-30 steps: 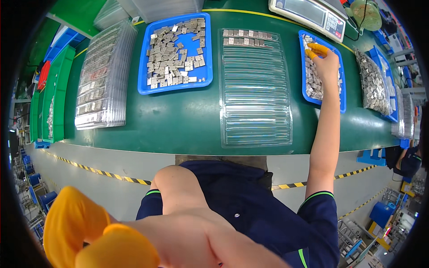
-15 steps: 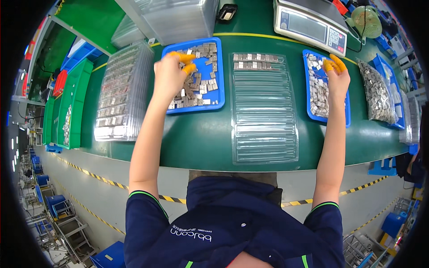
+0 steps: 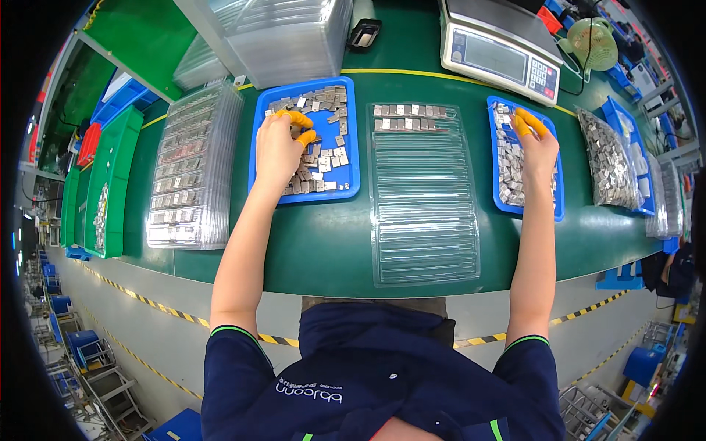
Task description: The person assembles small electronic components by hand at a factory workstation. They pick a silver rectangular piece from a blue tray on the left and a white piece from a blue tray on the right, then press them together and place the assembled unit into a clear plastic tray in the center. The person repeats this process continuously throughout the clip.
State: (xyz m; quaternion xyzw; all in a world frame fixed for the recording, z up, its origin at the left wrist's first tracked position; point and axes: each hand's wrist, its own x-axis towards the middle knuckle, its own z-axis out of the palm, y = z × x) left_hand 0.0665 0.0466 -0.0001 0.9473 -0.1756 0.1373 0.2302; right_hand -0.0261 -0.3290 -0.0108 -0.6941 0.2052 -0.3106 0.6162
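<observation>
My left hand (image 3: 278, 153), with yellow finger cots, reaches over a blue tray (image 3: 353, 147) of loose metal connector shells (image 3: 326, 160). Its fingers curl downward, with a gap between thumb and forefinger. On the other side, my right hand (image 3: 540, 153), also in yellow cots, is over a narrower blue tray (image 3: 560, 198) of small metal parts (image 3: 510, 165). Its cotted fingers are drawn together at the upper part of that tray; whatever is between their tips is hidden. Between the hands lies a clear ribbed plastic blister tray (image 3: 425, 213), with two rows of metal shells (image 3: 404, 125) at its far end.
Stacked filled blister trays (image 3: 193, 169) stand left, beside a green bin (image 3: 118, 184). Clear plastic trays (image 3: 290, 40) are piled at the back. A digital scale (image 3: 500, 59) sits behind the right blue tray. Far right lies a bag of metal parts (image 3: 609, 162).
The whole view has shifted slightly. My right hand has moved a little left over its tray, and its fingers have drawn closer together. My left hand stays over the left tray.
</observation>
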